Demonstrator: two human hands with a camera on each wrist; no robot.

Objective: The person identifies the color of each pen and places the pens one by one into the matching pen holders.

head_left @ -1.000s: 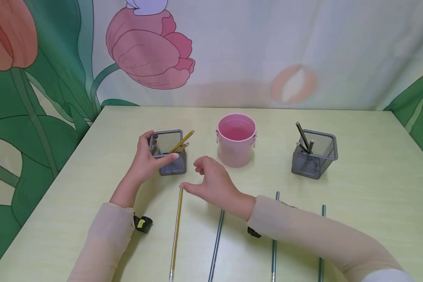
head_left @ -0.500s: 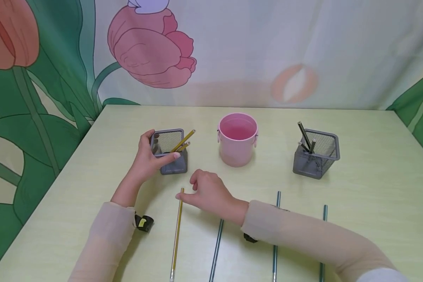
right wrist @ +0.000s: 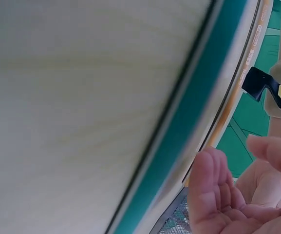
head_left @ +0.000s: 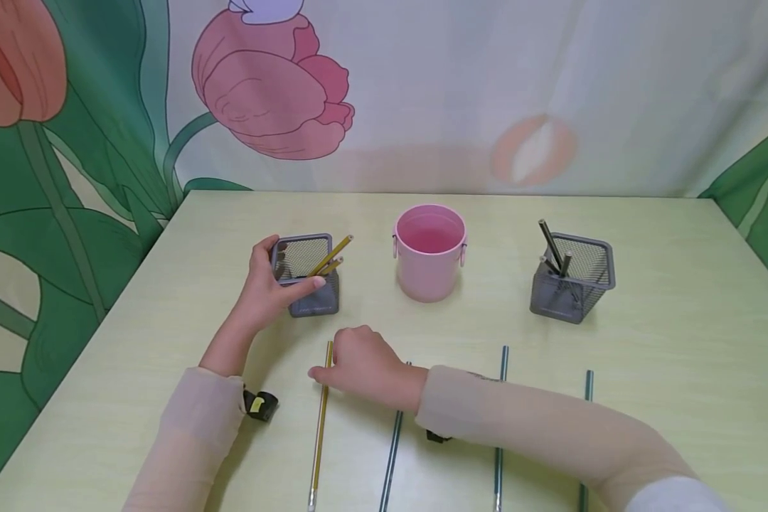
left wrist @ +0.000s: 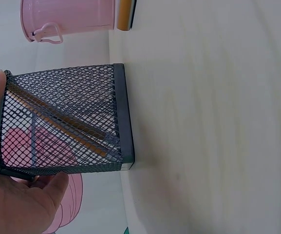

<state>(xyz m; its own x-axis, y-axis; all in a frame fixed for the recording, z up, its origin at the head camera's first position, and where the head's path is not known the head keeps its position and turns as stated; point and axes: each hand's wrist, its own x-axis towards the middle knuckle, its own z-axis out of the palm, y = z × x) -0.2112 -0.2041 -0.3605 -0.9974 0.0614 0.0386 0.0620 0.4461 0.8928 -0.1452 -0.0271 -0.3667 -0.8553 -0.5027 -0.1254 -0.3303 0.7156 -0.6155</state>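
Left hand: the left hand [head_left: 264, 291] grips the left mesh holder [head_left: 307, 274], thumb on the front rim and fingers on the far side; the holder stands upright on the table [head_left: 672, 299].
Left mesh holder content: two yellow pencils [head_left: 330, 258] lean inside it toward the right.
Right hand: the right hand [head_left: 358, 363] rests on the table with fingers curled down at the top end of the yellow pencil [head_left: 320, 423]; whether it already pinches the pencil cannot be told.
Yellow pencil place: it lies flat on the table, in front of the left mesh holder, pointing away from the person.
Beside it: three green pencils [head_left: 500, 419] lie parallel to the right.
Behind: a pink bucket [head_left: 429, 252] and a right mesh holder [head_left: 571, 279] with dark pencils.
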